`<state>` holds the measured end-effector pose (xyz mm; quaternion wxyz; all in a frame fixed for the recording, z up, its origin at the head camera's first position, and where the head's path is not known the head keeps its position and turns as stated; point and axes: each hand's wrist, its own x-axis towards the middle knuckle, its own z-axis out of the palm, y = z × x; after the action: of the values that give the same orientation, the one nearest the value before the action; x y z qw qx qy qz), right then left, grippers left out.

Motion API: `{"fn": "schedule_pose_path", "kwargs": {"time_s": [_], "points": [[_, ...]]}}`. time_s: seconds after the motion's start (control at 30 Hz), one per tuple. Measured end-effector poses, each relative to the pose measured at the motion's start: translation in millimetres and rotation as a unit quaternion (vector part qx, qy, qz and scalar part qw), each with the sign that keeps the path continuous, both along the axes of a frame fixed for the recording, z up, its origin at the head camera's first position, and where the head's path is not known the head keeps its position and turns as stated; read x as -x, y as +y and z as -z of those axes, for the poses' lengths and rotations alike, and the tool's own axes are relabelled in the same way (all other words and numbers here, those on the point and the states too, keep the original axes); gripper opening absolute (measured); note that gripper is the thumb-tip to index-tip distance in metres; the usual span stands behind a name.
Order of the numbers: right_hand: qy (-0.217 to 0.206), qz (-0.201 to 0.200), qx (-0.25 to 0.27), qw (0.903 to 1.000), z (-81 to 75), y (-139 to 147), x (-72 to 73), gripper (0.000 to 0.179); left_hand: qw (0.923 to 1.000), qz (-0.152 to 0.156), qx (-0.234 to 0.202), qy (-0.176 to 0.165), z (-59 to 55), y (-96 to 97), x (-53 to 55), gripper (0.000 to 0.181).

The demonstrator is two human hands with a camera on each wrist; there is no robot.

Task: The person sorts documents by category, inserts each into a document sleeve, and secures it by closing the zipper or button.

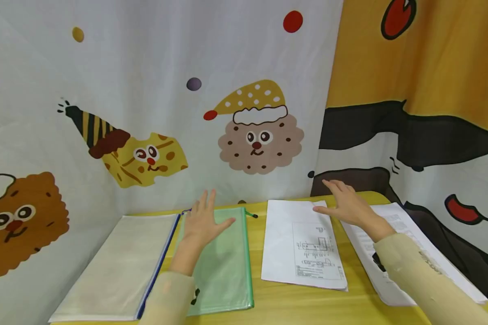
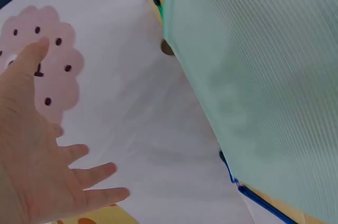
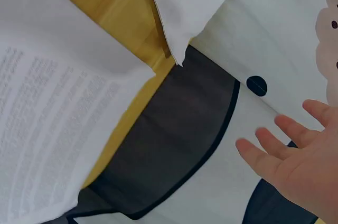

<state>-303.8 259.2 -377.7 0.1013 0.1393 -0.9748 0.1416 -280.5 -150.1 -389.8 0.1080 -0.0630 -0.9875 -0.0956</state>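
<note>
My left hand [image 1: 203,223] hovers over a green mesh zipper pouch [image 1: 227,266], its fingers spread and nothing in them. In the left wrist view that hand [image 2: 42,145] is apart from the pouch [image 2: 253,76]. My right hand [image 1: 347,205] is raised between two stacks of paper, fingers extended and holding nothing. Nearest to it lies a stack of white sheets [image 1: 284,243] with a line drawing printed on top. Under the right forearm is another stack of printed paper [image 1: 390,221], partly hidden by the sleeve. The right wrist view shows this text-covered stack [image 3: 53,102] too.
A white zipper pouch [image 1: 118,266] with a blue zipper lies at the left of the yellow table [image 1: 301,307]. A small black object [image 1: 378,262] shows beside the right sleeve. Behind the table hangs a cartoon-printed curtain [image 1: 154,67].
</note>
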Motion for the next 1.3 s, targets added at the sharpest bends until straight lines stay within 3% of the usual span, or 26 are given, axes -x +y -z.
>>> {"fn": "schedule_pose_path", "kwargs": {"time_s": [0.17, 0.4, 0.67, 1.0, 1.3], "points": [[-0.017, 0.003, 0.024, 0.9996, 3.5, -3.4, 0.2, 0.102, 0.999, 0.005, -0.038, -0.023, -4.4, 7.5, -9.1, 0.103], [-0.063, 0.019, 0.066, 0.9957, 12.1, -3.7, -4.1, 0.101, 0.9978, 0.009, -0.051, -0.042, -4.5, 20.9, -18.7, 0.099], [-0.128, 0.03, 0.133, 0.9825, 25.1, 0.0, -5.2, 0.095, 0.9957, 0.018, -0.064, -0.064, 6.5, 32.4, -26.8, 0.098], [-0.18, 0.06, 0.143, 0.9715, 42.5, 7.9, -3.8, 0.096, 0.9899, 0.031, -0.1, -0.095, 21.9, 41.0, -34.3, 0.098], [-0.201, 0.069, 0.152, 0.9654, 49.2, 9.7, -3.3, 0.097, 0.985, 0.037, -0.111, -0.127, 39.0, 44.7, -38.9, 0.097]]}}
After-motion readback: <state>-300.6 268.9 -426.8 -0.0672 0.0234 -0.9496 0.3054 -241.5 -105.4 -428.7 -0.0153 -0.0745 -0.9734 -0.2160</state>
